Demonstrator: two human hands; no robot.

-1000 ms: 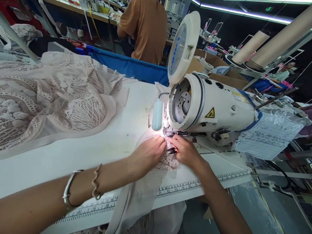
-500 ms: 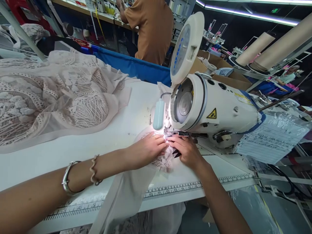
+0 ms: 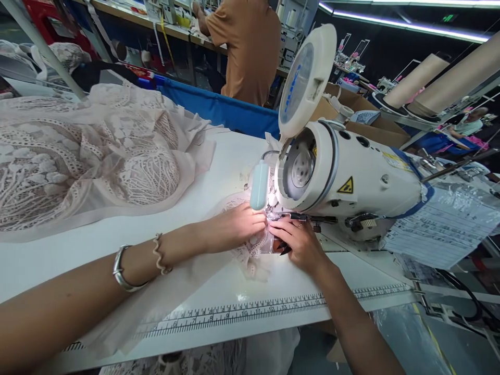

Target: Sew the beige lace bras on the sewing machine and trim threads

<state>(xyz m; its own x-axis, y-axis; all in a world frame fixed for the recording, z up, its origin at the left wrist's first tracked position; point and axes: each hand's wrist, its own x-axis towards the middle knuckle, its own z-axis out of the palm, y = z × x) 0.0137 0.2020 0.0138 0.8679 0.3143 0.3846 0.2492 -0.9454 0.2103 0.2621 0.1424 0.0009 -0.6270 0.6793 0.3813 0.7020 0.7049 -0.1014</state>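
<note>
Pale pink lace fabric (image 3: 252, 260) lies under the needle area of a white sewing machine (image 3: 363, 177). My left hand (image 3: 236, 227) is closed on the lace left of the needle, its fingers bent and together. On the other side, my right hand (image 3: 299, 242) pinches the fabric edge close to the presser foot. Dark pointed blades, like thread snips (image 3: 285, 249), poke out beneath my right palm, mostly hidden. A light-blue lamp (image 3: 259, 187) shines on the fingertips. Sheer fabric (image 3: 172, 297) trails under my left forearm toward the table's front edge.
A pile of lace bra pieces (image 3: 144, 172) lies at the left. A printed ruler strip (image 3: 258, 310) runs along the front edge. Behind are a blue cloth barrier (image 3: 219, 107) and a person in a brown shirt (image 3: 252, 49). Papers in plastic (image 3: 441, 224) hang at the right.
My left hand has moved slightly up, and the lace beneath it has shifted and turned. The sheer fabric has swung left along the front edge. The whole view has shifted slightly.
</note>
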